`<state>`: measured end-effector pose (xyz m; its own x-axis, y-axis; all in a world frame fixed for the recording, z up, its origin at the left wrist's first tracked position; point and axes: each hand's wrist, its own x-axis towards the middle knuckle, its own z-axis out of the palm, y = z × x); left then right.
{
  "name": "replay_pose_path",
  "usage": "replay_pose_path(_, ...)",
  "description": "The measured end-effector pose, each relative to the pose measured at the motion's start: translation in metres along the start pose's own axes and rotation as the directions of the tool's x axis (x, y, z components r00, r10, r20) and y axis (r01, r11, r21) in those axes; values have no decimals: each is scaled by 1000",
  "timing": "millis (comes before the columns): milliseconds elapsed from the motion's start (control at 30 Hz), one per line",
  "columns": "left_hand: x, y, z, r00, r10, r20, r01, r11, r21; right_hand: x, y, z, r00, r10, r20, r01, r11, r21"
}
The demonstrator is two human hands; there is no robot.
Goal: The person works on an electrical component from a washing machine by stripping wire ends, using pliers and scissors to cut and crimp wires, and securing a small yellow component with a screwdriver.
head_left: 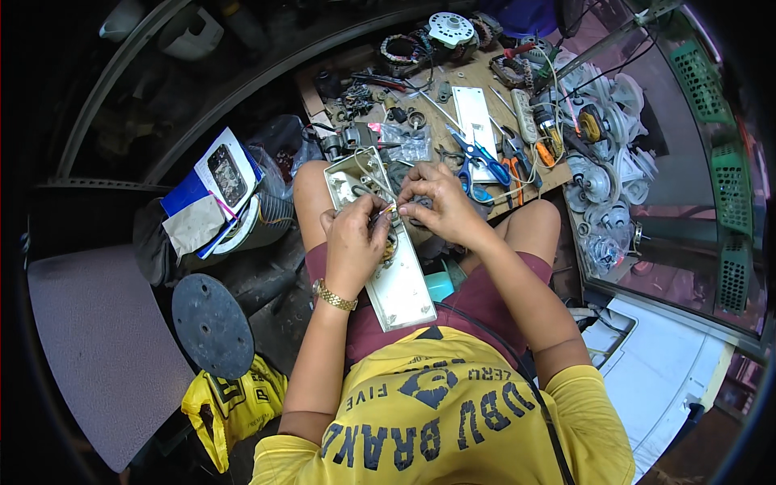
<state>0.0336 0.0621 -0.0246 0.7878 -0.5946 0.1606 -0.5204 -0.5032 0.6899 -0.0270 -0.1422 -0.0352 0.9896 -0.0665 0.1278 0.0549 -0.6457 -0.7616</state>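
Observation:
A long white plastic housing (406, 293) lies across my thighs, its open side up, with wires and small parts inside. Over it my left hand (356, 242) is closed, thumb and fingertips pinching a thin wire (388, 209). From the other side my right hand (440, 206) pinches at the same spot, its fingertips close to the left ones. What exactly lies between the right fingertips is too small to make out. A pale cable (371, 175) loops at the housing's far end.
On the cluttered wooden bench ahead are a white plate (471, 113), blue-handled scissors (476, 155), orange-handled pliers (515, 167), a power strip (525, 118) and motor windings (398, 50). Translucent plastic parts (598, 182) pile up at right. A round black plate (212, 326) stands at left.

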Motion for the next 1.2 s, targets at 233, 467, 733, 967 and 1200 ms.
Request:
replay_pose_path(233, -4, 2, 5, 1000, -27, 8, 26, 998, 60, -17, 16, 17, 999, 8, -43, -7, 1000, 21)
replay_pose_path(467, -5, 1, 4, 999, -11, 51, 8, 998, 55, -42, 12, 41, 967, 73, -243, -49, 993, 105)
replay_pose_path(733, -4, -7, 7, 996, 2, 89, -5, 999, 36, -47, 9, 51, 938, 126, -324, -70, 981, 180)
replay_pose_path(967, -8, -12, 17, 998, -49, 26, 51, 996, -77, -49, -1, 52, 914, 102, -393, -61, 992, 114)
replay_pose_path(1200, -7, -14, 18, 990, -117, 83, 130, 978, -164, -50, -9, 40, 903, -195, -383, 77, 950, -303)
